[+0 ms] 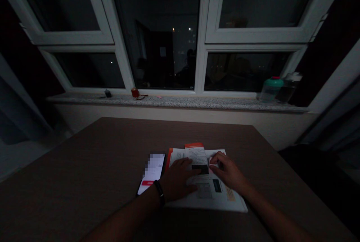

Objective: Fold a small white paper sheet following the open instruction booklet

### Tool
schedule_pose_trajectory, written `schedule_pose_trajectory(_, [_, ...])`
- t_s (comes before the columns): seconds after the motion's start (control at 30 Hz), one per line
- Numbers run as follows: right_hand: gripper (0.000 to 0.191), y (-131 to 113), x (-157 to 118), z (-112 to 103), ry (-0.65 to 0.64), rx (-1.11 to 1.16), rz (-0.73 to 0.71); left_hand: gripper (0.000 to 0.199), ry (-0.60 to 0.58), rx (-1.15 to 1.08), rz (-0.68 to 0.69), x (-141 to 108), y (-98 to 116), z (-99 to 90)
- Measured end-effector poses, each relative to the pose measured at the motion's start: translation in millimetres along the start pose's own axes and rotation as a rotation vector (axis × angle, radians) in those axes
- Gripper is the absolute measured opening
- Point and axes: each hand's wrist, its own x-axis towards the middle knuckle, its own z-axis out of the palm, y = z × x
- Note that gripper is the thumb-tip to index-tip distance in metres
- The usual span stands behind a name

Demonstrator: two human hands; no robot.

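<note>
An open magazine or booklet (225, 204) with printed text and pictures lies on the table in front of me. A narrow printed paper strip (196, 155) with an orange top edge lies over its upper part. My left hand (177, 180), wearing a dark wristband (159, 192), rests on the pages with its fingers spread, pressing near the strip and a dark picture. To the strip's right, my right hand (229, 171) has thumb and index finger pinched on a small pale piece of paper (210, 164). Dim light hides whether that piece is joined to the page.
A lit smartphone (152, 172) lies left of the booklet on the brown table (98, 167). Beyond, the stone windowsill (174, 101) carries a small red jar (135, 92), a small dark bottle (107, 93), a teal-lidded container (271, 89) and a clear bottle (289, 88).
</note>
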Motion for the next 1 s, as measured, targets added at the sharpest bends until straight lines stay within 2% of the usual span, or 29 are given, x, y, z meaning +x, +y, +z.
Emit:
schedule_pose_trajectory(0.2, [0.008, 12.6, 3.0, 6.9, -0.038, 0.019, -0.022, 0.061, 0.011, -0.002, 0.005, -0.5, 0.1, -0.1])
schedule_pose_trajectory(0.43, [0.018, 8.3, 2.5, 6.8, -0.122, 0.062, -0.032, 0.062, -0.003, -0.003, 0.006, 0.5, 2.0, -2.1])
schedule_pose_trajectory(0.6, [0.013, 13.1, 2.8, 7.6, -0.066, 0.025, -0.027, 0.061, -0.011, -0.002, -0.005, 0.4, 2.1, -3.5])
schedule_pose_trajectory(0.73, [0.016, 17.3, 4.0, 8.5, -0.041, 0.029, -0.026, 0.060, -0.002, 0.008, -0.002, 0.3, 2.1, -3.1])
schedule_pose_trajectory(1.0, [0.022, 4.6, 2.3, 1.8, -0.178, 0.080, -0.045, 0.063, 0.014, 0.008, 0.008, 0.3, -0.5, -0.1])
